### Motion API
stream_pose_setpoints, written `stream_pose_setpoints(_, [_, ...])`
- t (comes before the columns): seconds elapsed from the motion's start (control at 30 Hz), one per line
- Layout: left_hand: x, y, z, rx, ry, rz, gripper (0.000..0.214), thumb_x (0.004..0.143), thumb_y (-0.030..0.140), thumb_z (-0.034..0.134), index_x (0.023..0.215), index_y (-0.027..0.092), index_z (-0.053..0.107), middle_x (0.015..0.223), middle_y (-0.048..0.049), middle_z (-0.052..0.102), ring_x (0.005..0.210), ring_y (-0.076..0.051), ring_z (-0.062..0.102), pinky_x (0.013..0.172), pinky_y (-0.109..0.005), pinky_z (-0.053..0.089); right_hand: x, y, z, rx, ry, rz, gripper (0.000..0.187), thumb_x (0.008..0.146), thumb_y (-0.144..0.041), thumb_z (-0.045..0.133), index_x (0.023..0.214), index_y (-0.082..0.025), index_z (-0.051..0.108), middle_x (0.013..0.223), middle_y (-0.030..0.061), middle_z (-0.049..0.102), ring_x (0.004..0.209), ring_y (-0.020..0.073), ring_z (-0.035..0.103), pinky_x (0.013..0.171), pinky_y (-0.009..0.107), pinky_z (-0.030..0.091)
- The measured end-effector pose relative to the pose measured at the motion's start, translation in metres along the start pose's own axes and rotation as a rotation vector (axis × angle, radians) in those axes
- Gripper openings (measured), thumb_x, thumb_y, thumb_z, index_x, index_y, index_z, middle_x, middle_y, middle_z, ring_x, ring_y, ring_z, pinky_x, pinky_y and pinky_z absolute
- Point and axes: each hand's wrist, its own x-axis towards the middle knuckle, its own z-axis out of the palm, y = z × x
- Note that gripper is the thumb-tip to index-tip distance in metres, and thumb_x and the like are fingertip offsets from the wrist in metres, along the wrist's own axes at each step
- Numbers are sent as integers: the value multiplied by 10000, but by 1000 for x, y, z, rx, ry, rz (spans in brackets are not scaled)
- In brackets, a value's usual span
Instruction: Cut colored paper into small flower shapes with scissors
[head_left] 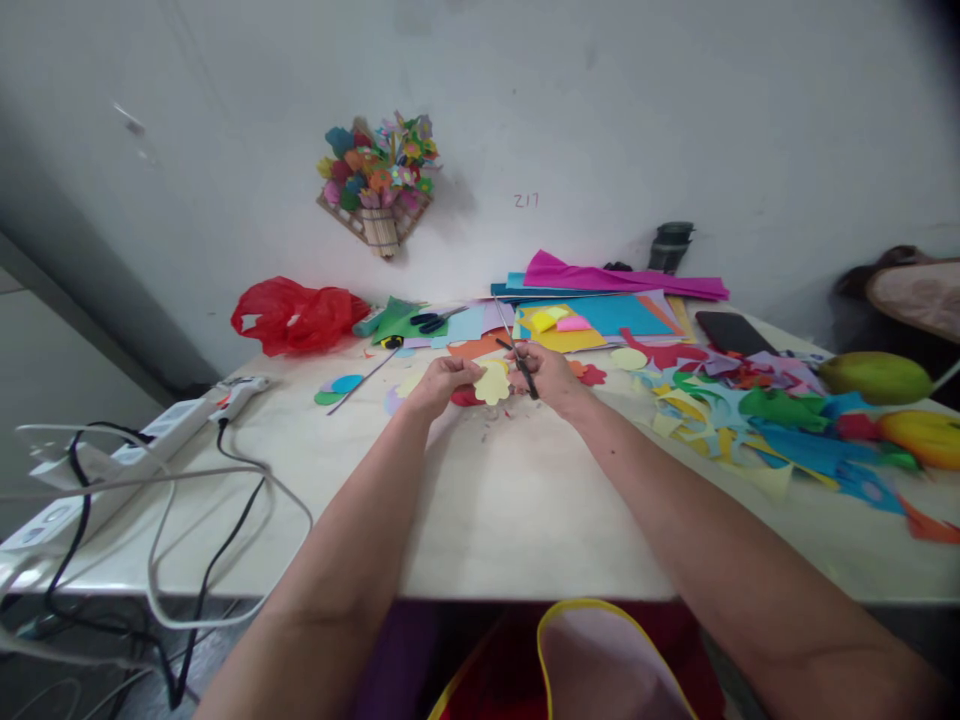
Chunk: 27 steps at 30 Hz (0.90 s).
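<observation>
Between finger and thumb, my left hand (444,382) pinches a pale yellow paper flower (493,383) with scalloped edges, held just above the table. On its other side my right hand (546,375) is closed around a pair of scissors (523,368), the blades pointing up and away from me. Under and behind the hands lie red and orange paper pieces; a few tiny snippets are scattered on the tabletop below. Red paper flowers (592,374) and a pale yellow paper circle (628,359) lie right of my right hand.
Paper scraps (780,420) are heaped at the right beside mangoes (876,377). Coloured sheets (630,315) and other scissors (433,321) lie at the back. A red plastic bag (296,315) stands back left. Power strips (112,470) with loose cables occupy the left edge.
</observation>
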Motion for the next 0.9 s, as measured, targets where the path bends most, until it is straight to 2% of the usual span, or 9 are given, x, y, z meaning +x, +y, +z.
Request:
stream_pose_setpoints(0.17, [2,2,-14,14,64,59,395,457,393,879,623,130,635,597,-9,635,566,-115,592,611,-255,492,1,2,-4,-4,12,50,377,513,-140,777,838,-177,589,524,-57,612,426,114,558,447,234,465])
stream_pose_setpoints(0.37, [0,5,-31,50,151,105,430,461,458,874,615,147,620,646,-17,646,625,-129,604,669,-273,487,9,14,-7,-30,48,68,405,516,-222,865,775,-194,555,453,-62,575,355,111,522,378,236,446])
stream_pose_setpoints(0.53, [-5,11,-52,116,294,173,427,506,505,823,682,145,675,683,-48,669,667,-159,600,676,-285,463,11,14,-10,-51,136,80,396,510,-289,882,725,-180,568,475,-57,570,355,87,502,344,215,436])
stream_pose_setpoints(0.67, [-8,15,-80,263,495,219,325,491,419,812,583,151,653,743,-50,691,717,-164,600,702,-278,443,10,11,-12,-78,212,115,402,508,-312,885,716,-173,570,484,-55,558,394,96,528,342,195,424])
stream_pose_setpoints(0.73, [-9,14,-93,311,591,174,290,490,386,797,557,150,643,694,-40,676,666,-152,578,665,-272,428,10,12,-12,-92,224,130,399,514,-318,885,710,-171,571,463,-56,545,397,101,530,340,190,415])
stream_pose_setpoints(0.83, [-8,8,-105,403,659,103,227,541,354,745,601,147,673,597,-14,628,598,-141,548,626,-268,415,12,17,-13,-97,216,132,402,506,-314,890,707,-171,572,448,-57,545,380,96,515,342,191,412])
stream_pose_setpoints(0.9, [-7,2,-110,548,695,69,215,583,361,706,617,150,678,544,-1,589,571,-148,539,605,-270,407,13,21,-15,-98,205,122,407,499,-310,894,710,-173,574,451,-55,553,374,93,510,344,192,416])
